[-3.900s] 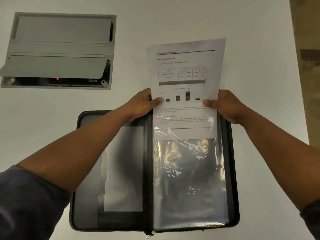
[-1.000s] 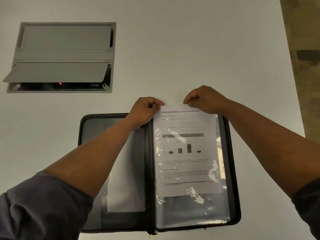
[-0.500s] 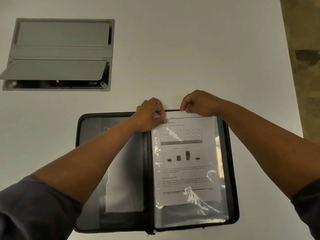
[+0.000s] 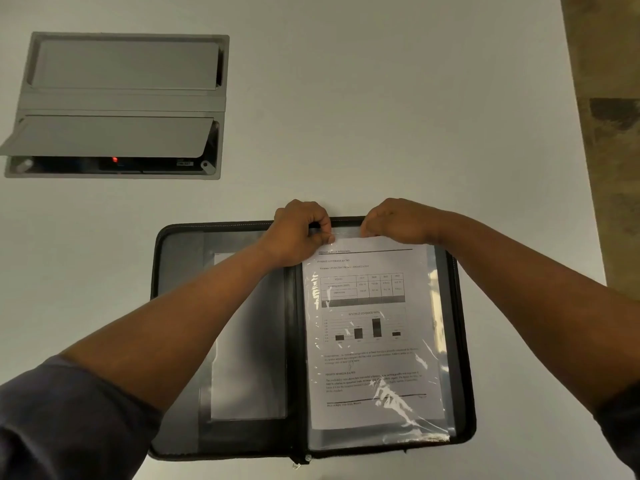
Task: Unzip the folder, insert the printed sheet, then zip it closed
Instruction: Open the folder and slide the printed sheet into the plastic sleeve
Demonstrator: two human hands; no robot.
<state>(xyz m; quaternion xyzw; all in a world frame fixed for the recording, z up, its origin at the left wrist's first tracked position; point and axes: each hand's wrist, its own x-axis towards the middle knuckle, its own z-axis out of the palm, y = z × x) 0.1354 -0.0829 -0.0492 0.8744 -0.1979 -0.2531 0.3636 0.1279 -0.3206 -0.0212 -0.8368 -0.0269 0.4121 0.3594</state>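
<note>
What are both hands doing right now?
Left hand: closed, pinching the clear sleeve top edge.
Right hand: closed, pinching the sleeve's top above the printed sheet.

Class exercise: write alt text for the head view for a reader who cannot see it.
Two hands, left and right, pinch the top of a clear sleeve holding a printed sheet in an open zip folder on a white table.

One folder [image 4: 173, 271], one printed sheet [image 4: 374, 341], two hands, one table hatch [image 4: 121, 105].
</note>
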